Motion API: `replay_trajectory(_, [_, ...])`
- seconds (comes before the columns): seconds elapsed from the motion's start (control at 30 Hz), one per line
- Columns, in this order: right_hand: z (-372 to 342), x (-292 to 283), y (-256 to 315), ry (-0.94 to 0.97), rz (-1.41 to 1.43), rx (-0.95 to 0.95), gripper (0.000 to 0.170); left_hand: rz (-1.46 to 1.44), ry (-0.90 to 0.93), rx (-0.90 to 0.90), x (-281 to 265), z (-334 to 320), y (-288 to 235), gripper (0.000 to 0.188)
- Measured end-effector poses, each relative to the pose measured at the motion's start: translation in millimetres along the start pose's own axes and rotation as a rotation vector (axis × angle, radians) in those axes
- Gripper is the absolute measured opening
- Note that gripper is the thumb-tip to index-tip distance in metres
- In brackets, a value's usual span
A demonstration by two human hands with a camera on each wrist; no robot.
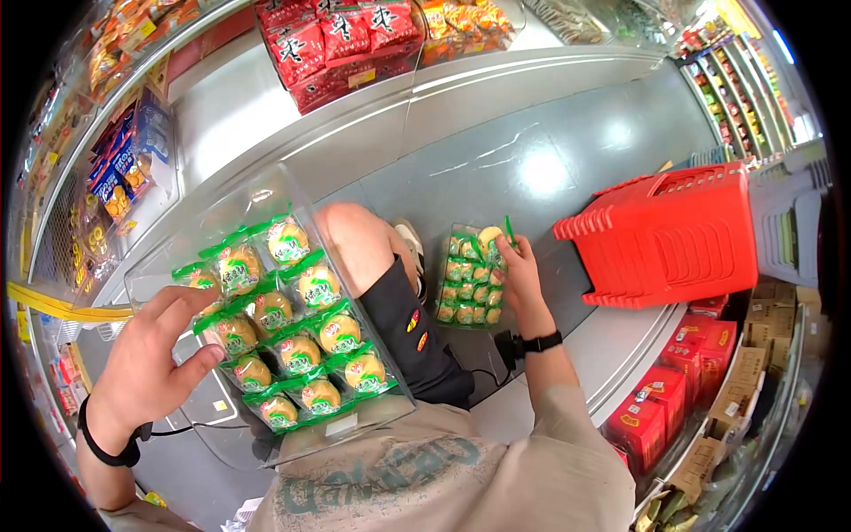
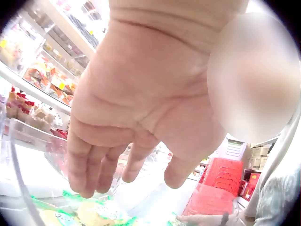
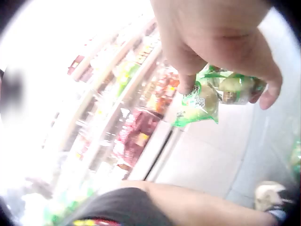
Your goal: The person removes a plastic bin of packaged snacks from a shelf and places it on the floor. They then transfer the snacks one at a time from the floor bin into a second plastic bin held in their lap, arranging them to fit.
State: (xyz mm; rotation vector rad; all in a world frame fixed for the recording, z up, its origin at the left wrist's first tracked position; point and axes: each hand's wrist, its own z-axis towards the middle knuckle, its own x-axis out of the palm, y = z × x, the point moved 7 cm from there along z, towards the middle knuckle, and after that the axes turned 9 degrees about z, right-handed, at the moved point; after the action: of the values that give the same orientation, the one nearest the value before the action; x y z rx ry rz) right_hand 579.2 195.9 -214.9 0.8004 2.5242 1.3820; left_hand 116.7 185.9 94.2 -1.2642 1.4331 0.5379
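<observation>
A clear plastic box (image 1: 403,410) tilts across the person's lap, with rows of round cakes in green-edged wrappers (image 1: 297,353). The left hand (image 1: 155,363) is over its left side, fingers loosely bent near the upper-left packets; the left wrist view shows the palm and hanging fingers (image 2: 141,103) above wrapped cakes (image 2: 91,213), holding nothing visible. The right hand (image 1: 525,273) pinches a wrapped cake (image 1: 489,238) at the top edge of a smaller clear container (image 1: 441,301) full of similar packets. In the right wrist view, packets (image 3: 200,101) hang from the fingers (image 3: 186,84); how many are gripped is unclear.
Red stacked baskets (image 1: 665,235) stand to the right on the grey floor (image 1: 532,164). Red snack packs (image 1: 341,35) fill a bin at the top. Red boxes (image 1: 660,403) and brown cartons (image 1: 731,386) line the lower-right shelf. Blue packets (image 1: 120,168) are at left.
</observation>
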Motion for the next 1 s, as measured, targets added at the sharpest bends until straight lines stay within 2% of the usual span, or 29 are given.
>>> replay_trajectory(0.1, [-60,38,51,0.109,0.122,-0.028,0.029,-0.045,-0.045,0.063,-5,-1,-7,0.053])
replay_trajectory(0.2, [-112,81,93,0.332,0.126,-0.078,0.024,-0.161,-0.143,0.135,-11,0,-17,0.052])
replay_trajectory(0.27, [-133,111,109,0.558,0.073,-0.159,0.025,-0.248,-0.215,0.2,-16,5,-26,0.064])
replay_trajectory(0.37, [-174,160,131,0.737,-0.026,-0.219,0.034,-0.295,-0.297,0.31,-24,10,-43,0.088])
replay_trajectory(0.43, [-189,189,145,0.773,-0.275,-0.553,0.044,-0.408,-0.252,0.296,-22,13,-50,0.1])
replay_trajectory(0.5, [-228,225,167,0.807,-0.476,-0.976,0.049,-0.536,-0.216,0.246,-19,15,-48,0.096])
replay_trajectory(0.53, [-242,243,170,0.851,-0.55,-1.084,0.053,-0.615,-0.211,0.223,-15,19,-42,0.094])
replay_trajectory(0.57, [-247,258,164,0.899,-0.573,-1.077,0.054,-0.693,-0.203,0.202,-10,21,-36,0.092])
replay_trajectory(0.6, [-253,270,161,0.888,-0.616,-1.088,0.055,-0.795,-0.236,0.223,-9,20,-33,0.078])
replay_trajectory(0.7, [-260,289,163,0.916,-0.691,-1.045,0.052,-0.733,-0.299,0.132,-1,16,-8,0.065])
replay_trajectory(0.73, [-261,293,162,0.938,-0.713,-1.015,0.051,-0.783,-0.367,0.101,1,14,2,0.046])
replay_trajectory(0.83, [-243,292,164,0.887,-0.754,-0.986,0.05,-0.772,-0.331,-0.059,14,17,26,0.042])
replay_trajectory(0.93, [-237,285,171,0.832,-0.688,-0.992,0.053,-0.582,-0.185,-0.133,27,32,28,0.044])
replay_trajectory(1.0, [-239,279,172,0.844,-0.683,-1.121,0.058,-0.458,-0.109,-0.17,36,46,27,0.048])
